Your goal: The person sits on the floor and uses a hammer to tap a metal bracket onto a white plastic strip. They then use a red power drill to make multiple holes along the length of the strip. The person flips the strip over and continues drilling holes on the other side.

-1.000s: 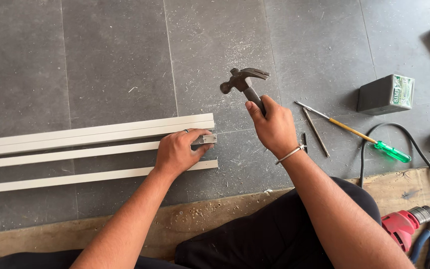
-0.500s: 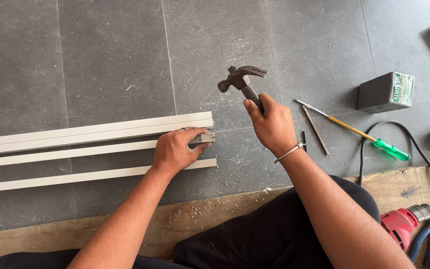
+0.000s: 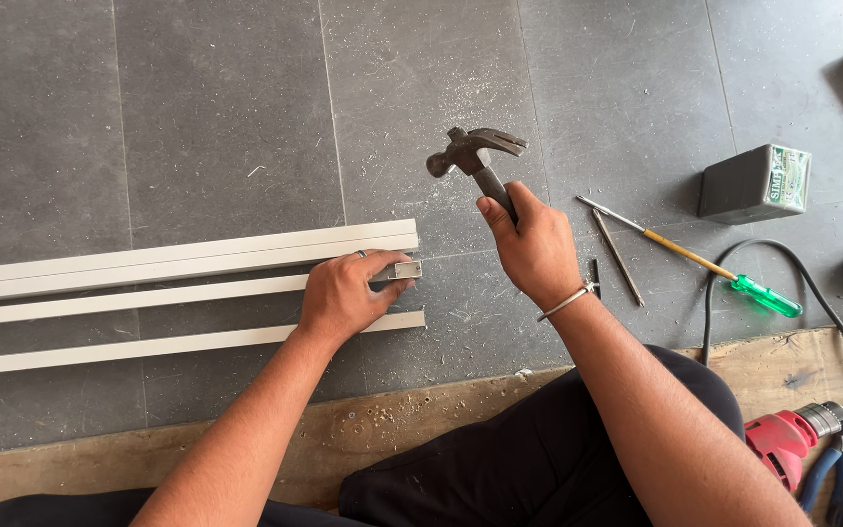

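The right hand (image 3: 537, 244) is clamped around the handle of a claw hammer (image 3: 477, 156), whose dark metal head stands raised above the grey tiled floor (image 3: 217, 117), up and to the right of the end of the middle white channel (image 3: 148, 296). That channel is the landmark here: it lies flat on the floor, running from the left edge of the view toward the centre, with a wider white channel (image 3: 187, 257) just beyond it and a thin white strip (image 3: 148, 346) just nearer the person. The left hand (image 3: 343, 293) rests on the right end of the middle channel, fingers curled down over it and pressing it to the floor, so the open metal-looking end (image 3: 404, 270) pokes out just past the fingertips. The hammer head is apart from that end, hanging in the air above and slightly right of it, and the two hands are near each other without touching. A bangle (image 3: 568, 301) sits on the right wrist. Farther right of the channel's end lie a green-handled screwdriver (image 3: 704, 270), a thin metal rod (image 3: 619, 258), a small dark box (image 3: 753, 182) and a black cable (image 3: 792, 283). Nearer the person, at the lower right, a red power drill (image 3: 782, 444) lies on a wooden board (image 3: 812, 366).
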`<state>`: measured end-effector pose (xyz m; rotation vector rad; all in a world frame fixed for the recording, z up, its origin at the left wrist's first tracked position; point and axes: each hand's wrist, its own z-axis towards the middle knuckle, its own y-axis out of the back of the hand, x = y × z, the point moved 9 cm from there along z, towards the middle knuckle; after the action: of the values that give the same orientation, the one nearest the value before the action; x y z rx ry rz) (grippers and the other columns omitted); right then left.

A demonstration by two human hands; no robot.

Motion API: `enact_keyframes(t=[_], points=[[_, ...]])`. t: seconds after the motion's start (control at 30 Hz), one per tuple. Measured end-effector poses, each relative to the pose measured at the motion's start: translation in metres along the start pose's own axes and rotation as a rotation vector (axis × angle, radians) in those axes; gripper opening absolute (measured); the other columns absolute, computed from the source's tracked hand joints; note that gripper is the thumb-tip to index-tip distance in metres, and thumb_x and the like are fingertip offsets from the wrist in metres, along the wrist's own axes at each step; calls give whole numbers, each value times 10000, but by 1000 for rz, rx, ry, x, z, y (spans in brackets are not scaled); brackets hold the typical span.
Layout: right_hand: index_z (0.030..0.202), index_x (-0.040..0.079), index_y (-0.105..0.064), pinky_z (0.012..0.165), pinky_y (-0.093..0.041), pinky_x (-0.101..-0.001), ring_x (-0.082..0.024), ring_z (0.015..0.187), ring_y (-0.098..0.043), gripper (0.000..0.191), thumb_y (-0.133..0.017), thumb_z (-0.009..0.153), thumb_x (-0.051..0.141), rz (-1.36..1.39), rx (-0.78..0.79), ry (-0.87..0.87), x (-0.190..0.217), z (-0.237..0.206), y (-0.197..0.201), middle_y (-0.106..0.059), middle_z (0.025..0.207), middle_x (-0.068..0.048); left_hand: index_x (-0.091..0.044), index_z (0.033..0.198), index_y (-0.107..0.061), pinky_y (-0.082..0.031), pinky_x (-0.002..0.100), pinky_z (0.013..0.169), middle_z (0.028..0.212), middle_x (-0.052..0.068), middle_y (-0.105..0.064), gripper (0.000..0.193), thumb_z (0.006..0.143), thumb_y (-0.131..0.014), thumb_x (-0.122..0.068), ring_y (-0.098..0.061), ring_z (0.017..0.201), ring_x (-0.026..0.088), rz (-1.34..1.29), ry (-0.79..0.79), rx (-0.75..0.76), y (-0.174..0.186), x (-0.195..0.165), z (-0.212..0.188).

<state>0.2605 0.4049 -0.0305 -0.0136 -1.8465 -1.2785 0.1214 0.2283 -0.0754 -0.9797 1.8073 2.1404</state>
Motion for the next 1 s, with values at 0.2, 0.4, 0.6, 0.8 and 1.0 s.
enact_keyframes(t=[0.2,0.4,0.6,0.8,1.0], points=[[997,50,-644,496,-482,-343,-168,525,-649,317,-599,1014,364,135,-1,120,18,-7,9,-691,649,-41,-242,1064,-766,-585,315,623,944,-39,-798,300,826,-820,-417,-751,742,146,5,11,20,2,2,-1],[1221,65,-646,471,-484,-319,-154,495,-636,384,-657,958,343,93,132,266,37,-35,11,-701,667,-55,-246,1050,-775,-579,325,613,973,-32,-802,281,806,-833,-373,-746,722,168,-60,-24,-42,14,0,-3],[1090,110,-700,472,-483,-375,-223,465,-620,271,-634,996,355,-289,235,316,55,-61,5,-673,602,-96,-268,1078,-773,-577,344,615,898,-20,-794,300,811,-832,-393,-744,725,174,-30,61,35,14,11,-7],[1065,92,-668,472,-503,-367,-226,494,-638,260,-601,1041,342,-156,154,483,97,-78,7,-695,726,-91,-213,1070,-769,-581,368,664,957,17,-794,326,793,-847,-365,-747,761,219,-73,-16,-81,25,14,-14],[983,78,-697,441,-478,-392,-234,465,-623,255,-669,977,332,-293,101,451,104,-71,5,-693,659,-100,-199,1049,-786,-579,381,694,913,44,-792,309,795,-836,-367,-751,786,238,-74,-35,-95,28,21,-17]])
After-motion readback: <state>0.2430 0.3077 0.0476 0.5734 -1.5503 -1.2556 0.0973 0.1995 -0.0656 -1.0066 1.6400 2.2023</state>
